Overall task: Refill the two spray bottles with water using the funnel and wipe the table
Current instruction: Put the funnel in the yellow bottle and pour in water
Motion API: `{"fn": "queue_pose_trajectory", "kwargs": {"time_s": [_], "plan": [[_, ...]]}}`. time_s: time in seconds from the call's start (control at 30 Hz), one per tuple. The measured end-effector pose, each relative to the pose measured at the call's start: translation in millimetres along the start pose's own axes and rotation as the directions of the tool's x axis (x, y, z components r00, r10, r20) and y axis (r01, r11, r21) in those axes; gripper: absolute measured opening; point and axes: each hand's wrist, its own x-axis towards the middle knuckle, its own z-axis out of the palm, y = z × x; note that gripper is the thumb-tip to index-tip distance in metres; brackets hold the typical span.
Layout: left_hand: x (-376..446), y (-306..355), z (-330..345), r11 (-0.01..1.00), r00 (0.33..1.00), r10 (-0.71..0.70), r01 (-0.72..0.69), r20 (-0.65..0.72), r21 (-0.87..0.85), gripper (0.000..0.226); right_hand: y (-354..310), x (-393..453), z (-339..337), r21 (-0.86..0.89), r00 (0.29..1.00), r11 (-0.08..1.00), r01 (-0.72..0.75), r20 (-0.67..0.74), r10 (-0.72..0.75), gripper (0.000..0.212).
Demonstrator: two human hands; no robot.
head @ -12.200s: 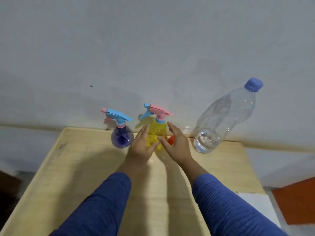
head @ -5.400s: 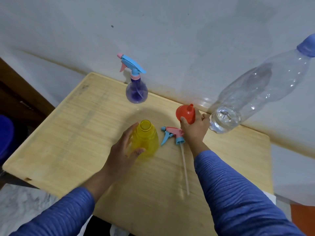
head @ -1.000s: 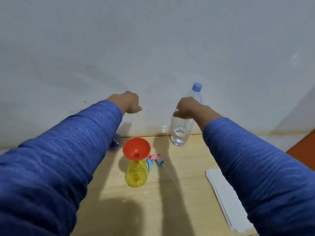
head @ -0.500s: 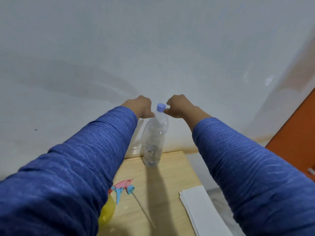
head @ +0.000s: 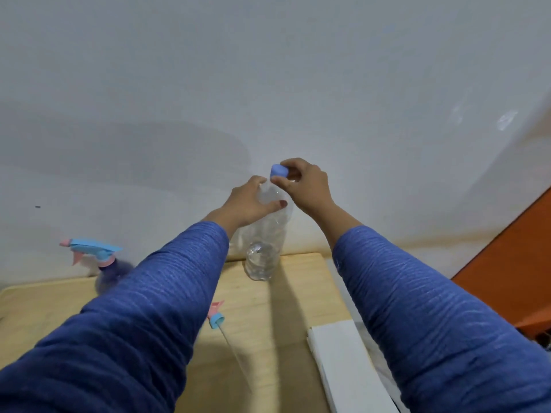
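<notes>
My left hand (head: 249, 204) grips the water bottle's (head: 265, 242) shoulder; my right hand (head: 304, 186) pinches its blue cap (head: 279, 170). The bottle stands at the worktop's (head: 283, 299) back edge. My left sleeve (head: 143, 317) hides most of the purple spray bottle (head: 103, 263) and loose sprayer (head: 216, 317). Paper (head: 343, 362) lies right.

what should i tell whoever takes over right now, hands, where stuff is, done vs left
Left hand grips the upper body of the water bottle, which stands at the back of the table. Right hand has its fingers pinched on the blue cap, still on the neck.
Purple spray bottle stands back left, head still on. A removed spray head lies mid-table. Folded white cloth lies at the right edge. Yellow bottle and funnel are hidden behind the left sleeve.
Done: one spray head off.
Left: uncap, pour into both bottles, refit heads, wipe the table.
</notes>
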Motion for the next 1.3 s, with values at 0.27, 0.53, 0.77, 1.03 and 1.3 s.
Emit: {"fn": "queue_pose_trajectory", "kwargs": {"time_s": [0.27, 0.53, 0.77, 1.03, 1.3], "plan": [[-42, -15, 31, 0.967, 0.974, 0.054, -0.107, -0.221, -0.232, 0.079, -2, -51, -3, 0.171, 0.995, 0.985, 0.04, -0.097, -0.024, 0.035], [-107, -20, 41, 0.94, 0.953, 0.05, -0.146, -0.299, -0.308, 0.076, -15, -105, -10, 0.218, 0.996, 0.974, 0.054, -0.08, -0.038, 0.034], [-146, -20, 43, 0.929, 0.957, 0.078, -0.171, -0.279, -0.328, 0.078, -27, -129, -21, 0.118, 0.994, 0.99, 0.072, -0.094, -0.061, 0.031], [-162, -24, 39, 0.915, 0.962, 0.116, -0.201, -0.249, -0.349, 0.081, -27, -129, -47, 0.243, 0.941, 0.963, 0.115, 0.283, -0.184, 0.029], [-160, -27, 40, 0.912, 0.968, 0.133, -0.203, -0.211, -0.357, 0.08, -43, -122, -50, -0.005, 0.914, 0.966, 0.258, 0.324, -0.243, 0.032]]}}
